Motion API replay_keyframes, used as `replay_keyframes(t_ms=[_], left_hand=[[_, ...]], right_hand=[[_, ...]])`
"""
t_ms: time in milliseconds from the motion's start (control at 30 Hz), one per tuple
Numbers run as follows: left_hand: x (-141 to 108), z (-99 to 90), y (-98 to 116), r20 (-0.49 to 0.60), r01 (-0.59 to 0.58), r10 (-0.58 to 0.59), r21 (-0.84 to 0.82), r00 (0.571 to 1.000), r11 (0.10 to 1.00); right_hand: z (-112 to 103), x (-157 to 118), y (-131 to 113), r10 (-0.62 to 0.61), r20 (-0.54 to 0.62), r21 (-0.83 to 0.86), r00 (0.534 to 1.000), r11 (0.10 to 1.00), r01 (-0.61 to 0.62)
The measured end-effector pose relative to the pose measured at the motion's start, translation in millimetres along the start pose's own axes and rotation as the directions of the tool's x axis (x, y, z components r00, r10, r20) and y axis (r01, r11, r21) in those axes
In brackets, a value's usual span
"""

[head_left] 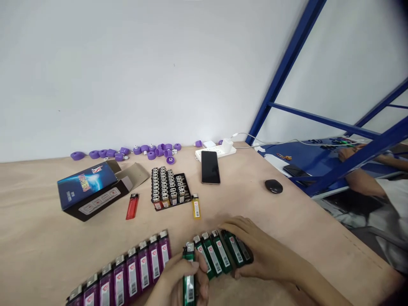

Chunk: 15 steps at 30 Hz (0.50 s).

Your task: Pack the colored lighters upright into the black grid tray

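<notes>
Held upright between the fingers and thumb of my left hand [174, 276] is a green lighter [189, 250]. My right hand [259, 248] is curled around the right end of a row of green lighters [219, 253], thumb below and fingers above; it partly covers the endmost ones. To the left runs a slanting row of several purple lighters [132, 276] with white labels, cut off by the frame's lower edge. Beyond the hands, a black tray [188, 191] holds rows of lighters [165, 185]. A red lighter [131, 207] and a yellow lighter [196, 207] lie on either side of it.
An opened blue and black lighter box [91, 187] lies at left. Purple plastic caps [151, 155] line the wall. A phone [210, 167], white power strip [218, 148] and black mouse [273, 186] are farther back. Blue metal bars [287, 63] separate off another person's arm [365, 180].
</notes>
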<state>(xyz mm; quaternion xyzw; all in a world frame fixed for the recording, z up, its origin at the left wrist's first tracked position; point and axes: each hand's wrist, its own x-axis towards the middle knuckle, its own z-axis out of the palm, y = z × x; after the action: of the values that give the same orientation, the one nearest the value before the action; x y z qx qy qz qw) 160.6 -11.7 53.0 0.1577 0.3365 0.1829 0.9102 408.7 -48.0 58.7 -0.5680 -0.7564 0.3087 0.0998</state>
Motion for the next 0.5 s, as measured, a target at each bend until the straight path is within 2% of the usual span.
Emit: replay_keyframes(t_ms=[100,300,400,500], left_hand=[[-3,2.5,-2,-0.049,0.053,-0.057,-0.068,0.997,0.996],[1,3.8,-3,-0.033,-0.058,0.056,-0.049,0.998,0.997],[9,-2.6,-8,-0.045,-0.056,0.054,-0.05,0.998,0.997],[16,-5.6,-10,-0.054,-0.039,0.035,-0.089,0.998,0.995]], right_hand=[[11,-3,8,0.025,-0.086,0.048,0.996,0.999,-0.021],[23,-5,20,0.067,-0.296,0.121,0.953,0.992,-0.032],[21,-5,14,-0.005,-0.347,0.082,0.938,0.996,0.036],[18,-1,-8,-0.124,-0.42,0.031,0.899,0.988,0.15]])
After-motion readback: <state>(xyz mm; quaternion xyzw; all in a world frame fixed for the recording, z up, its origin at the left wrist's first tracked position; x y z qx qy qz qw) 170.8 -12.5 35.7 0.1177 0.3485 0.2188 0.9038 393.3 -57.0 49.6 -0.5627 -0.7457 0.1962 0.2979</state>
